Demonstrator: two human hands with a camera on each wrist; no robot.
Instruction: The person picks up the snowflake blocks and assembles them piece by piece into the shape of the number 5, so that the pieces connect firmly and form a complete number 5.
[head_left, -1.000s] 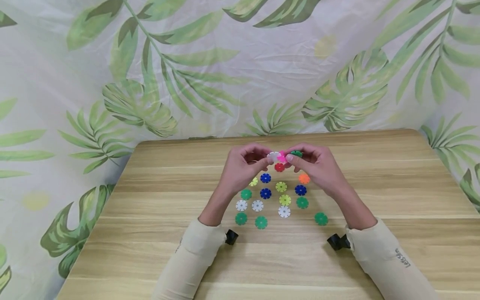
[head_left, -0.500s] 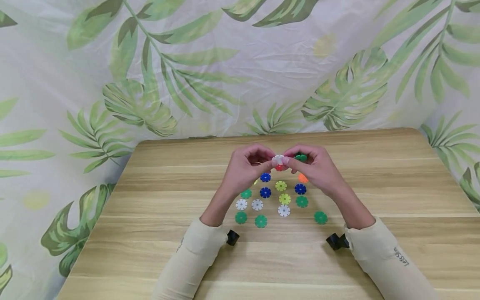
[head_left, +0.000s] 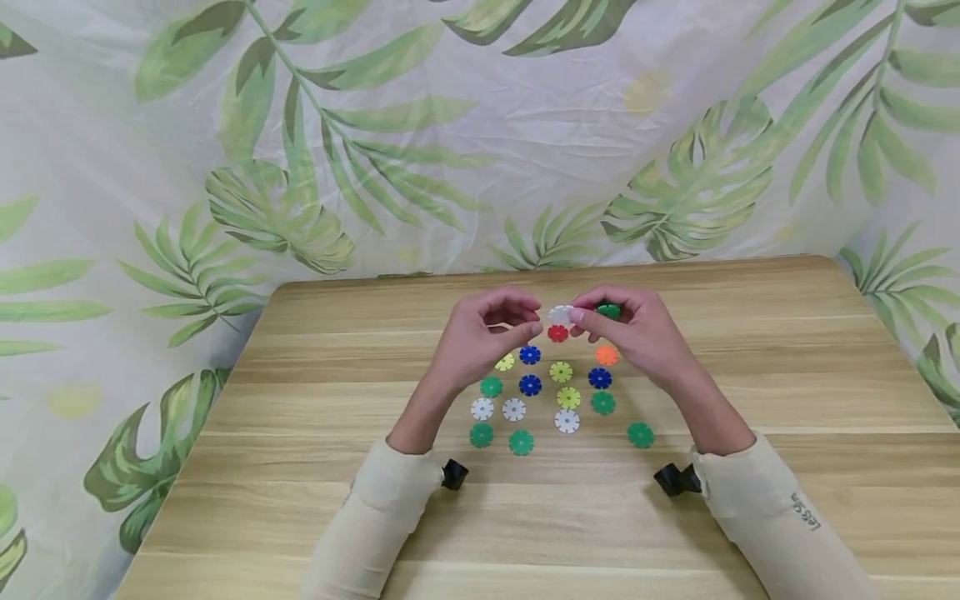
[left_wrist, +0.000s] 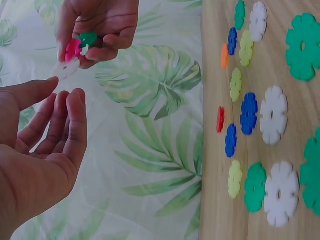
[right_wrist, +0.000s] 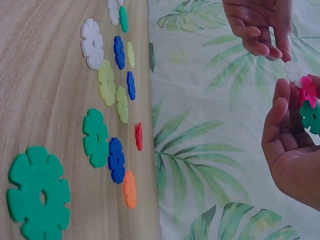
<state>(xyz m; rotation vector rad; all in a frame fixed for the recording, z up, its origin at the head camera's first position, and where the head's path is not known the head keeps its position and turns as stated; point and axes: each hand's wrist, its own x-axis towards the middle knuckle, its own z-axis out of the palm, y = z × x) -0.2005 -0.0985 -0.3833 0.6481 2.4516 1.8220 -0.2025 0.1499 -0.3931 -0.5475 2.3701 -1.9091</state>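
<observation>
Up above the far part of the wooden table (head_left: 247, 400), the right hand (head_left: 626, 325) pinches a short row of flat, notched wheels stuck together: a white wheel (head_left: 561, 315), a pink wheel (right_wrist: 308, 92) and a green wheel (right_wrist: 311, 117). The white wheel pokes out toward the left hand (head_left: 487, 333), which is just beside it with thumb and fingertips spread apart. Down on the table, a red wheel (head_left: 557, 333) lies nearest the far edge, and an orange wheel (head_left: 607, 355) lies closer to the right edge. Blue wheels (head_left: 529, 385) and yellow wheels (head_left: 561, 372) lie nearby. Three more green wheels (head_left: 521, 442) lie closest to the near edge
</observation>
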